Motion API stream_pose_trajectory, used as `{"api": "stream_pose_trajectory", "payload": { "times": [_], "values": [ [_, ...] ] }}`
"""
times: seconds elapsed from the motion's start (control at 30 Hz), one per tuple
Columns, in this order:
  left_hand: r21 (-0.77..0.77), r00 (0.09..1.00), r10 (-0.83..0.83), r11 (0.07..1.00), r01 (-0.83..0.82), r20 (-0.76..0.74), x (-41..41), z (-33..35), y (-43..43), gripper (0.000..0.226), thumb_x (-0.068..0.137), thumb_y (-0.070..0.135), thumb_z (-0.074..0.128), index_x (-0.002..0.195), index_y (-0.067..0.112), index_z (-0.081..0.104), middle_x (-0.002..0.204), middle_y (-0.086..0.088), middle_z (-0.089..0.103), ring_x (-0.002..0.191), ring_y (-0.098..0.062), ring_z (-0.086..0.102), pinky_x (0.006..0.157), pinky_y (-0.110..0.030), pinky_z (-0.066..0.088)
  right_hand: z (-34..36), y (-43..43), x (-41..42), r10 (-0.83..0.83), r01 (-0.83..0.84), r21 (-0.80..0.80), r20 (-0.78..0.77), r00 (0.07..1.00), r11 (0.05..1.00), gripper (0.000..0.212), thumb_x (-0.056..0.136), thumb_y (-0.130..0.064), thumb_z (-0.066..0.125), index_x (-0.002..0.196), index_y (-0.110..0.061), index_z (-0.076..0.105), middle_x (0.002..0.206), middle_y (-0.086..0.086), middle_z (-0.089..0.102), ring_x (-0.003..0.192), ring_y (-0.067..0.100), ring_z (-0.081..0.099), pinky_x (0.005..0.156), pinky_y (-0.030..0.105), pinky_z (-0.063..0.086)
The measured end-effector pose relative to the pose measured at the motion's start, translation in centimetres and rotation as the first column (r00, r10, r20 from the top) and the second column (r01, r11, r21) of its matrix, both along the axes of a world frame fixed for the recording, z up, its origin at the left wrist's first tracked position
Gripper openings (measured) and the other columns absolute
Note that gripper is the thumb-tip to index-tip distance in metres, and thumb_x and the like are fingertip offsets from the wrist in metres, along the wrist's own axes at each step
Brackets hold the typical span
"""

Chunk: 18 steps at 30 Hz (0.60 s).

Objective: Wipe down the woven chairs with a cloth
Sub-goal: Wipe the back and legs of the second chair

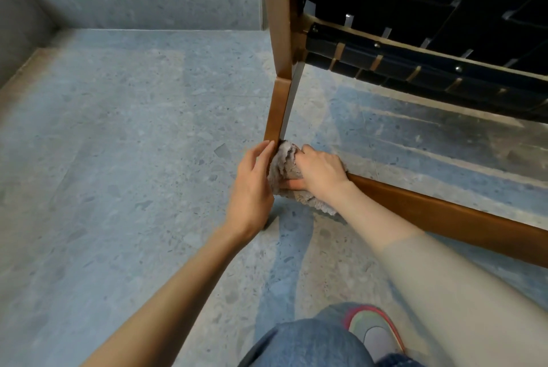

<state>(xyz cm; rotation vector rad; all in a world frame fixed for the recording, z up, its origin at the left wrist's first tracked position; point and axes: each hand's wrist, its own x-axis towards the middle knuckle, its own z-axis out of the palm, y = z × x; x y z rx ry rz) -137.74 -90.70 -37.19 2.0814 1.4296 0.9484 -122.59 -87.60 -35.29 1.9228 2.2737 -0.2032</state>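
**While the cloth [284, 168] works the leg's [277, 111] foot: wipe part done, by judgement**

Cloth: grey, bunched at the joint of leg and rail [444, 209], low on the chair [278, 11], near the floor [118, 159].
Right hand [321, 172]: fingers curled round the cloth, pressing it to the wood.
Left hand [252, 186]: fingers straight, flat against the leg, holding nothing.
Status, judged: frame under way; whether the rail and the woven straps [415, 64] are wiped cannot be told. Other chairs are not in view.

Both arms reach forward, left hand [252, 189] straight-fingered, right hand [321, 175] clenching the cloth [284, 163].
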Motion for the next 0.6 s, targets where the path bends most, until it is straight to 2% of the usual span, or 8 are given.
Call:
{"api": "stream_pose_trajectory", "payload": {
  "times": [0.1,0.23,0.33,0.4,0.5,0.6],
  "values": [
    [0.018,0.996,-0.038,0.999,0.040,-0.080,0.8,-0.1,-0.7,0.070,0.080,-0.019,0.043,0.145,0.006,0.035,0.147,-0.009,0.035,0.135,-0.017,0.033,0.108,-0.017,0.026,-0.2,-1.3,1.9,-0.015,0.015,0.011,0.009,1.000,1.000,0.073,0.081,-0.064,0.058,0.130,-0.013,0.042,0.116,0.008,0.051,0.105,0.029,0.060,0.078,0.039,0.047],
    [-0.016,0.983,-0.069,0.998,0.067,-0.172,2.6,-0.8,-1.1,0.074,0.080,-0.023,0.035,0.148,0.004,0.027,0.154,-0.013,0.025,0.143,-0.023,0.023,0.115,-0.027,0.020,0.1,-4.6,7.5,-0.114,0.116,-0.077,0.026,0.993,0.990,0.089,0.074,-0.073,0.058,0.138,-0.015,0.037,0.117,0.009,0.051,0.108,0.029,0.057,0.086,0.039,0.046],
    [0.006,0.958,-0.130,0.991,0.136,-0.256,4.0,-0.9,-1.2,0.078,0.077,-0.025,0.037,0.149,0.001,0.021,0.154,-0.017,0.022,0.143,-0.027,0.022,0.113,-0.025,0.013,0.5,-7.3,11.1,-0.219,0.223,-0.099,0.056,0.974,0.970,0.092,0.073,-0.070,0.062,0.142,-0.017,0.034,0.123,0.009,0.049,0.117,0.029,0.051,0.097,0.039,0.040],
    [-0.038,0.950,-0.164,0.986,0.160,-0.266,4.7,-0.4,-1.4,0.079,0.080,-0.023,0.037,0.151,0.004,0.015,0.157,-0.016,0.016,0.144,-0.026,0.017,0.112,-0.027,0.016,0.4,-7.8,11.5,-0.256,0.265,-0.102,0.093,0.962,0.959,0.092,0.074,-0.069,0.063,0.144,-0.018,0.033,0.128,0.009,0.048,0.123,0.030,0.047,0.102,0.040,0.036],
    [-0.100,0.942,-0.166,0.985,0.143,-0.292,4.8,-0.1,-1.4,0.079,0.083,-0.019,0.040,0.152,0.008,0.013,0.158,-0.014,0.010,0.144,-0.028,0.018,0.108,-0.032,0.033,0.5,-6.9,10.4,-0.305,0.318,-0.156,0.098,0.947,0.935,0.092,0.073,-0.067,0.067,0.143,-0.017,0.034,0.132,0.010,0.048,0.124,0.034,0.046,0.102,0.045,0.035],
    [-0.136,0.914,-0.187,0.980,0.147,-0.360,4.3,-0.1,-1.0,0.078,0.084,-0.018,0.044,0.151,0.007,0.013,0.158,-0.015,0.009,0.144,-0.030,0.018,0.110,-0.037,0.032,0.6,-5.1,8.5,-0.262,0.267,-0.200,0.051,0.964,0.943,0.100,0.071,-0.064,0.070,0.147,-0.018,0.026,0.138,0.010,0.045,0.126,0.036,0.045,0.103,0.049,0.035]
  ]
}}
